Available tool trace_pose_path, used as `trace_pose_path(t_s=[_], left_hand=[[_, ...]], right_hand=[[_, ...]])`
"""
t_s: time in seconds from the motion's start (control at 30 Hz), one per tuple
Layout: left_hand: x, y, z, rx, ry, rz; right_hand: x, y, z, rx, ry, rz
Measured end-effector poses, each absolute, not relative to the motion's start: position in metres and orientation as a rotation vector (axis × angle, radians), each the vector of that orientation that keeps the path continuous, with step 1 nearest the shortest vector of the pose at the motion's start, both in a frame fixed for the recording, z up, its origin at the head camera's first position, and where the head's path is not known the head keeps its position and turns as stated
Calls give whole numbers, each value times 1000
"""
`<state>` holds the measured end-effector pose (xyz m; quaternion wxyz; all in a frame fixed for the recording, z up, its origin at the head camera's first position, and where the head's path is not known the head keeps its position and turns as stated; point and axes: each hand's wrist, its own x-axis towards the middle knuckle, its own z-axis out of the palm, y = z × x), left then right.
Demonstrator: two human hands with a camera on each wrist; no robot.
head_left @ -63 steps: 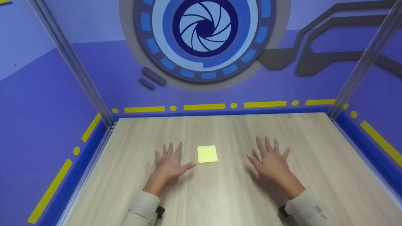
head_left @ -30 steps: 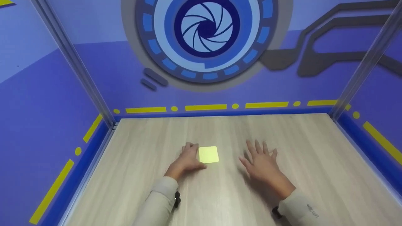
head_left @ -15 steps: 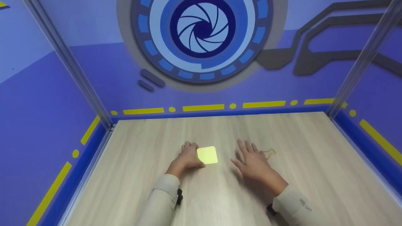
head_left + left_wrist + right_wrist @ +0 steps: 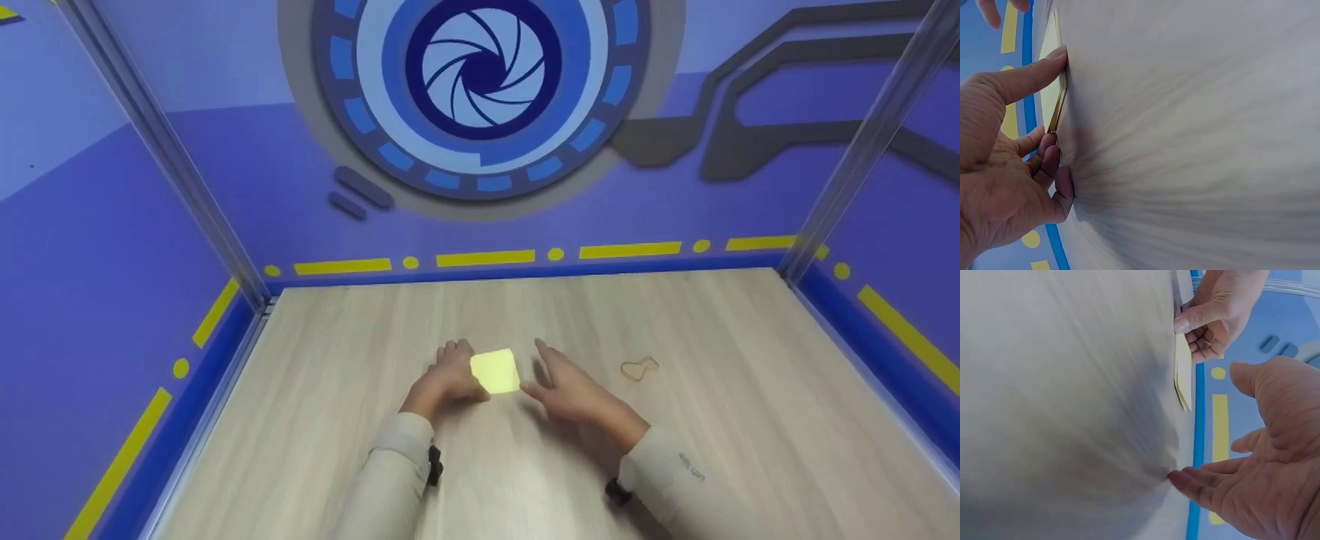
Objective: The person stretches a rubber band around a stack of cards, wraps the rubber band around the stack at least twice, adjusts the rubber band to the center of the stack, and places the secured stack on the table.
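A thin stack of yellow square paper sheets (image 4: 495,371) lies low over the wooden table (image 4: 360,322), its layered edge showing in the left wrist view. My left hand (image 4: 446,379) pinches the stack's left side, thumb at the near edge and curled fingers at the far one. In the right wrist view the sheets (image 4: 1183,371) fan slightly apart at their free end. Just right of the stack is my right hand (image 4: 574,390), holding nothing, with its fingers fairly straight and the thumb tip right at the stack's corner.
A tan rubber band (image 4: 640,368) rests on the table to the right of my right hand. Blue printed panels enclose the table at the back (image 4: 480,232) and both sides, with metal posts (image 4: 202,187) at the corners.
My left hand has moved right and taken hold of the yellow stack. My right hand has swung left toward the stack, uncovering the rubber band.
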<state>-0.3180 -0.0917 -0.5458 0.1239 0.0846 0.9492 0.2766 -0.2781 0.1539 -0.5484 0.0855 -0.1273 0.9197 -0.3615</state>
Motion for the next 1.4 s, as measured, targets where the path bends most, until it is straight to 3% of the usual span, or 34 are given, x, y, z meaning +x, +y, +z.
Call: trace_pose_path(t_s=[0.5,1.4], left_hand=[[-324,-91,-545,266,2751,830],[-317,-87,-549,189,2726,916]], right_hand=[[-316,131,-559,-74,2340,-1585],[-318,128,-559,12,2158,-1694]])
